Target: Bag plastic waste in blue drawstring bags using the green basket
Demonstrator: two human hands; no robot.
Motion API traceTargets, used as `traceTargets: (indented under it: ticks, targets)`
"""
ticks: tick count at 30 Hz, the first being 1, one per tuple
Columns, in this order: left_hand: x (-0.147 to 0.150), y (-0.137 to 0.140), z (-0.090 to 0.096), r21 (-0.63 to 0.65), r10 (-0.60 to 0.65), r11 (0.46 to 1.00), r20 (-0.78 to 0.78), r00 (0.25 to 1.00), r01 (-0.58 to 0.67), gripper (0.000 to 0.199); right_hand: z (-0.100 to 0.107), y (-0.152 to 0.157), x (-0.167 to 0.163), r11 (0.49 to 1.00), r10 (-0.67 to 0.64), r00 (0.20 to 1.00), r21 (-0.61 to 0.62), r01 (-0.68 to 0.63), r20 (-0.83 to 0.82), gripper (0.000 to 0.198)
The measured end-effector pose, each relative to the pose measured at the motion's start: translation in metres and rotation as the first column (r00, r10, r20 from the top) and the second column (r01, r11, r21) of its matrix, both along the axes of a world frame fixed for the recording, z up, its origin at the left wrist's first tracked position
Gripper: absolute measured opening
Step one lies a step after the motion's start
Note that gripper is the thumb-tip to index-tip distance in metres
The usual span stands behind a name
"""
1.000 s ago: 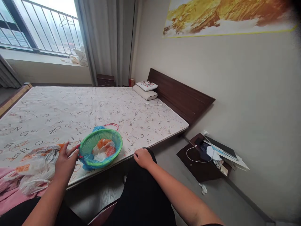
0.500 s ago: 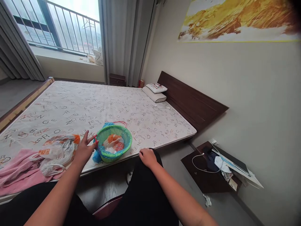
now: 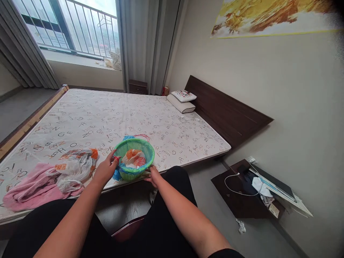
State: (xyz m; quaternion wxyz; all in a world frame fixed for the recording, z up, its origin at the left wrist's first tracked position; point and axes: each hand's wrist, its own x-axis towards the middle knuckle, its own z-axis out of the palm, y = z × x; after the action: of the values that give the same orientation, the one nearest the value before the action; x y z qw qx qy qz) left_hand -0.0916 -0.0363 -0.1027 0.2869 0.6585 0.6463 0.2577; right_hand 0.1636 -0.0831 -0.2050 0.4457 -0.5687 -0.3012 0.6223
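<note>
A green plastic basket [image 3: 149, 152], lined with a blue plastic bag [image 3: 116, 175], stands at the mattress's near edge. Inside lies a crumpled white and orange plastic bag [image 3: 133, 158]. At the basket's left rim my left hand [image 3: 106, 168] is closed in a pinch on the blue bag's red drawstring. My right hand [image 3: 154, 176] grips the basket's near right side, thumb by the rim and fingers lower down, partly hidden. Left of the basket, more crumpled plastic bags [image 3: 76, 168] lie against a pink cloth [image 3: 33, 188].
The basket rests on a letter-printed mattress [image 3: 107, 114]. Two pillows [image 3: 182, 101] lie by the dark headboard [image 3: 228, 109]. On the right stands a dark bedside table [image 3: 231, 197] with a cable, papers and a white item. Crumpled tissue [image 3: 241, 226] lies on the floor.
My right hand has left my knee and moved to the basket's near right side. My left hand's fingers have drawn together at the left rim. The view has shifted slightly.
</note>
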Motion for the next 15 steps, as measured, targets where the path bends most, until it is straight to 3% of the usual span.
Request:
traceTargets:
  ticks: [4,9,15]
  targets:
    - [-0.003,0.000,-0.003,0.002,0.026,1.000,0.033,0.999,-0.026,0.068,0.003,0.005,0.001,0.994,-0.106,0.993,-0.001,0.106,-0.058,0.031]
    - [-0.005,-0.001,-0.005,-0.003,0.019,1.000,-0.002,1.000,-0.019,0.068,0.010,0.009,0.010,0.988,-0.140,0.986,0.054,0.145,-0.090,0.040]
    - [-0.003,-0.002,-0.005,-0.117,-0.014,0.993,-0.020,1.000,0.011,0.068,0.014,0.008,0.008,0.972,-0.182,0.979,0.131,0.193,-0.088,0.049]
